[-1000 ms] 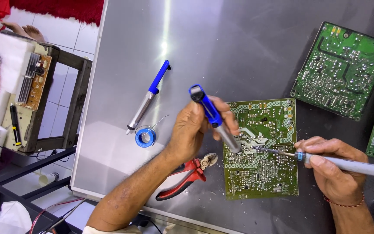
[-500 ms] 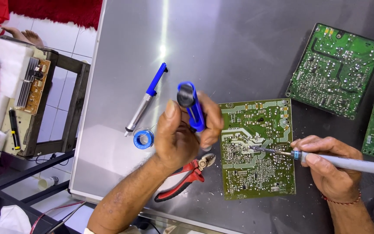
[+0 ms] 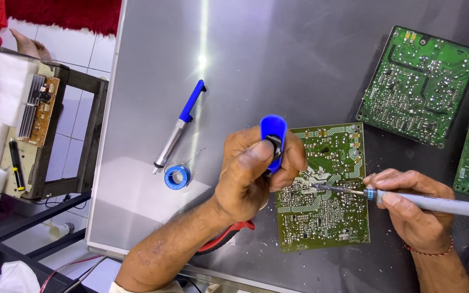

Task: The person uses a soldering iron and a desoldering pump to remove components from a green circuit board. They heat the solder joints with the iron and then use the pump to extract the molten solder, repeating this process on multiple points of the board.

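**Head view: soldering work on a green board**

Grey metal tabletop [image 3: 299, 65] fills my view, with white floor tiles at its left edge. I see the left hand [image 3: 253, 173] closed around a blue desoldering pump [image 3: 273, 140], held upright over the near circuit board [image 3: 324, 187]. The right hand [image 3: 408, 203] grips a soldering iron [image 3: 435, 204], its tip touching the board's middle. A second blue pump [image 3: 180, 123] and a solder spool [image 3: 177, 176] lie well left. Red-handled pliers [image 3: 226, 236] sit partly under the left forearm. Two more green boards [image 3: 419, 84] lie at upper right.
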